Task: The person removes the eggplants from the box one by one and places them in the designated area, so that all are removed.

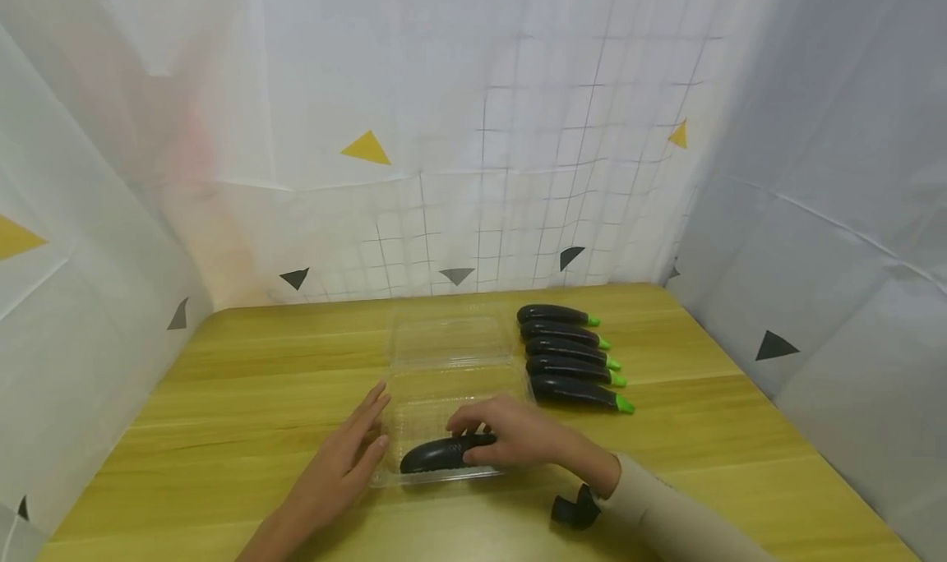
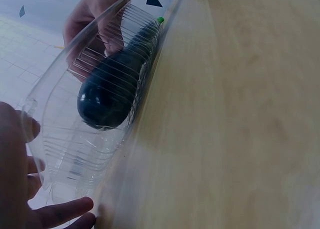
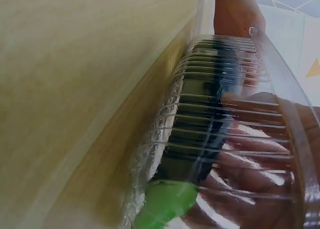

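Note:
A clear plastic clamshell box [image 1: 414, 418] lies unfolded in front of me, its lid [image 1: 451, 340] tipped back toward the wall. One dark eggplant [image 1: 435, 455] lies in the base along the near wall. My right hand [image 1: 510, 432] reaches into the box and holds this eggplant near its stem end, thumb on the near side. Through the ribbed plastic in the right wrist view, the green stem [image 3: 167, 204] shows. At the box's left side is my left hand [image 1: 344, 463], fingers fairly straight and touching the rim, as the left wrist view also shows.
Several eggplants [image 1: 570, 391] with green stems lie in a row on the wooden table [image 1: 259, 398], right of the box. A black device [image 1: 575, 509] sits at the right wrist. White sheets [image 1: 414, 77] with triangles surround the table at the back and sides.

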Demonstrator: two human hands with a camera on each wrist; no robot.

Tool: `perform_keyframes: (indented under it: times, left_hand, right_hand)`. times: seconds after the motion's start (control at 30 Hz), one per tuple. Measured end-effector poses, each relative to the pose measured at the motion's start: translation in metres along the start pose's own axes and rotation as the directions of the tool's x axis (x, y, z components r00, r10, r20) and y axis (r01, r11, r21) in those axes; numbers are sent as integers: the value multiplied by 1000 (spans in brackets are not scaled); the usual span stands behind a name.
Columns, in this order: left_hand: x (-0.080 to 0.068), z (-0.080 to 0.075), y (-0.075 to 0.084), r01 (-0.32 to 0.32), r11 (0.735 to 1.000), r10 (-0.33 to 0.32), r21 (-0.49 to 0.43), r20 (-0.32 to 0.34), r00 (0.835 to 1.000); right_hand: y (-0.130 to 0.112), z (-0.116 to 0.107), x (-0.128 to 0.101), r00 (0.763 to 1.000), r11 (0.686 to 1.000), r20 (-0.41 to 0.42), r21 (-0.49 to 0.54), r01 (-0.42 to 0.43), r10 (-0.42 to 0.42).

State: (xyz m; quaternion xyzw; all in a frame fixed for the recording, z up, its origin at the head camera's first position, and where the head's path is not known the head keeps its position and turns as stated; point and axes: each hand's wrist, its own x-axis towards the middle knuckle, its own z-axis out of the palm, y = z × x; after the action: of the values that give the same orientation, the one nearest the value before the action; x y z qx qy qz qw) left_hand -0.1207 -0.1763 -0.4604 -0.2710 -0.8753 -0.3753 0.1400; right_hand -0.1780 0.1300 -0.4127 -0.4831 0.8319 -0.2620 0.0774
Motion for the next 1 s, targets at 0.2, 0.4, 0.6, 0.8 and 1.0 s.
perform_keyframes:
  times: [0.2, 0.4, 0.6, 0.8, 1.0]
  left_hand:
    - [0, 0, 0, 1, 1000, -1, 5, -3, 1000]
    - [0, 1, 0, -3, 1000, 3, 6, -2, 1000]
    - [1, 1, 0, -9, 1000, 9, 2, -2, 1000]
    - [0, 1, -1, -14, 1000, 14, 5, -3, 1000]
    - [0, 1, -1, -23, 1000, 23, 19, -10, 1000]
  right_hand:
    - [1, 0, 0, 1000, 999, 9, -39, 6, -5]
    - [3, 2, -1, 1000, 1000, -4, -7, -8, 8]
    - [5, 3, -1, 999, 1000, -40, 21, -4, 4]
    - [6, 3, 0, 998, 999, -61, 54, 2, 2]
    - [8, 3, 0, 997, 999, -83, 53, 8, -4]
